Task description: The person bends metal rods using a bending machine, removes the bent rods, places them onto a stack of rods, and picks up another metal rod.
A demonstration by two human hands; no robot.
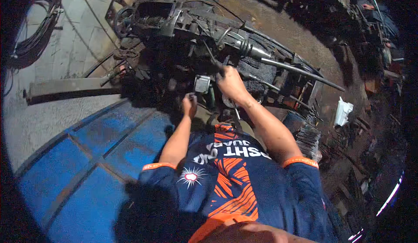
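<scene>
Grease and dark grime covered the machine assembly that lay in front of the person, a blackened mass of cast housings, rods and brackets resting on the dirt floor. The right hand was closed around a thin dark rod-like tool that slanted up and to the left into the middle of the assembly, its far tip lost among the dark parts. The left hand sat lower and just left of it, fingers curled in, right below a small pale grey box-shaped part; whether it actually gripped anything there could not be told. A long steel shaft ran out of the assembly toward the right, bright near its collar and dull further along. To the left a flat grey metal bar lay across the pale concrete floor, and below it spread a blue ribbed metal panel. A coil of black cable hung at the upper left. A crumpled white rag lay on the ground at the right, near a cluster of thin metal rods.
</scene>
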